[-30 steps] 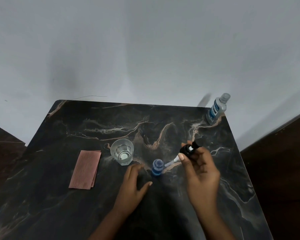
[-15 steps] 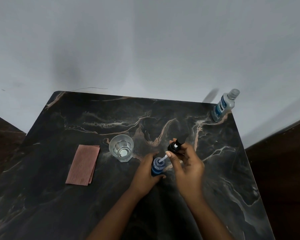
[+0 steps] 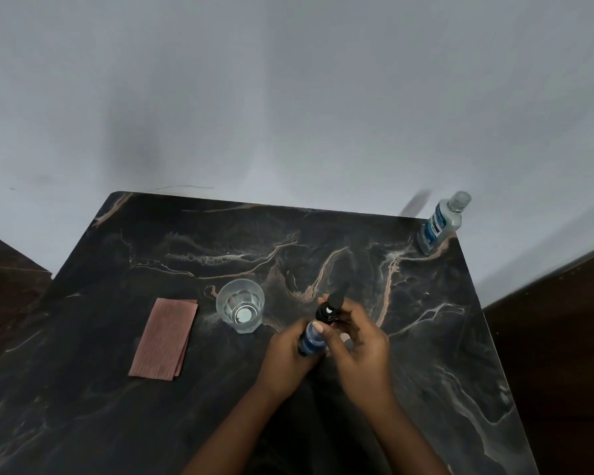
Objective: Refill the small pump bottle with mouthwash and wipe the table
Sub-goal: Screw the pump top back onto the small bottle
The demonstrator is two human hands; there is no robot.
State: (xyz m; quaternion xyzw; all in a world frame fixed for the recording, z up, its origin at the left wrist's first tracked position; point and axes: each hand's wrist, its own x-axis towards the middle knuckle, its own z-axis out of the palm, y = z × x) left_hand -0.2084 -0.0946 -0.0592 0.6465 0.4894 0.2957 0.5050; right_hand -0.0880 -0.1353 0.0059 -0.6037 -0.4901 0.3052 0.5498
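Observation:
The small blue pump bottle [image 3: 312, 340] stands on the dark marble table [image 3: 426, 337], near its middle. My left hand [image 3: 285, 359] wraps around the bottle's body. My right hand [image 3: 357, 341] grips the black pump head [image 3: 330, 308], which sits on top of the bottle's neck with its nozzle pointing away from me. The dip tube is out of sight. The mouthwash bottle [image 3: 441, 222], clear with a blue label and a cap on, stands at the table's far right corner.
A clear drinking glass [image 3: 240, 310] stands left of the hands. A folded pink cloth [image 3: 165, 339] lies flat farther left. A grey wall rises behind the table. Dark floor shows beyond both side edges.
My right hand brought the pump head from the right over the bottle and lowered its tube inside. My left hand closed around the bottle.

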